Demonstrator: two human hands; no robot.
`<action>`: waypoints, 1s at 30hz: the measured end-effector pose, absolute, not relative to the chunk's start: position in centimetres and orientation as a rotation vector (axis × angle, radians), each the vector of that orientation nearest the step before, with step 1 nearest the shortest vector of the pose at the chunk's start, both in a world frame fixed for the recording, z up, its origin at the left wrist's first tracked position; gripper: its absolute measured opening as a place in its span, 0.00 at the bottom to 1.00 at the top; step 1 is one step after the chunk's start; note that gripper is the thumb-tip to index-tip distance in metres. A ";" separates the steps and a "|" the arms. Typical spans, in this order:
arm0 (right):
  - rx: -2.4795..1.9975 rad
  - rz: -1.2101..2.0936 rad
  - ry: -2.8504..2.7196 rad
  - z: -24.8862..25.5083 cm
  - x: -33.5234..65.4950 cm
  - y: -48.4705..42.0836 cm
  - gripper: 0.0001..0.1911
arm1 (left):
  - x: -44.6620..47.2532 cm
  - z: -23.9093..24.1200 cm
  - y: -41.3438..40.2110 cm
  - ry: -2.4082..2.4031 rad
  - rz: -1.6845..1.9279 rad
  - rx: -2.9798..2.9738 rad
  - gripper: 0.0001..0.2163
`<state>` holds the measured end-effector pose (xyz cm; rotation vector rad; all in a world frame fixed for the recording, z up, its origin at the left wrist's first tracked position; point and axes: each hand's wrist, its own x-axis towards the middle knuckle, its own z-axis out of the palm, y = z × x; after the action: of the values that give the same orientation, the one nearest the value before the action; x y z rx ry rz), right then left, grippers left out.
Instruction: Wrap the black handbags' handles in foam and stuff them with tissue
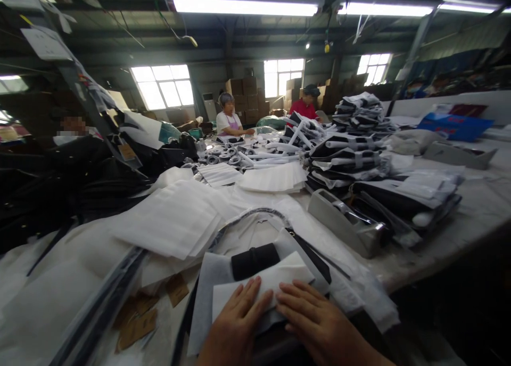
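My left hand (235, 326) and my right hand (319, 323) lie flat side by side, fingers stretched out, pressing on a folded white sheet (263, 286) at the near edge of the table. Under that sheet a black rolled item (255, 260) shows just beyond my fingertips. A black strap (313, 257) runs off to the right of it. Neither hand grips anything.
A stack of white sheets (171, 219) lies to the left. A grey tape dispenser (345, 222) and piles of black wrapped items (359, 153) stand to the right. Brown tags (138, 326) lie near left. Two people work at the far end, another at the left.
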<state>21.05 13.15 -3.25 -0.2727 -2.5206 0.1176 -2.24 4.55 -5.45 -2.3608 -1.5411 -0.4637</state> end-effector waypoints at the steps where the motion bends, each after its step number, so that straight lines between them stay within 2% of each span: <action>1: -0.297 0.152 -2.465 -3.4 21.7 12.7 0.19 | -2.2 -5.2 4.6 -1.529 -0.448 -2.352 0.25; 5: -0.756 0.549 -2.202 -4.6 24.2 11.1 0.10 | -1.7 -4.5 4.6 -1.473 -0.378 -2.292 0.24; 9: -1.203 1.274 -1.900 -5.2 24.7 11.0 0.18 | -1.6 -4.6 4.7 -1.385 -0.339 -2.280 0.28; 12: -1.206 1.660 -1.676 -5.0 24.1 11.6 0.22 | -1.8 -5.0 4.9 -1.358 -0.345 -2.292 0.29; 17: -1.027 2.090 -1.268 -3.7 22.6 11.4 0.24 | -2.1 -5.7 5.3 -1.354 -0.364 -2.278 0.32; 21: -0.826 2.222 -1.158 -4.3 20.7 10.6 0.23 | -2.3 -5.9 5.4 -1.340 -0.390 -2.283 0.34; 26: -0.800 2.059 -1.298 -6.2 18.7 10.3 0.26 | -3.4 -6.3 4.8 -1.411 -0.470 -2.217 0.34; 30: -0.784 1.969 -1.451 -5.2 18.0 10.3 0.26 | -4.4 -7.0 4.6 -1.407 -0.558 -2.171 0.30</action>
<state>18.04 10.35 -5.19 -0.7839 -1.4506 1.9691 -4.41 4.63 -7.05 -2.1712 -1.4069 -0.5581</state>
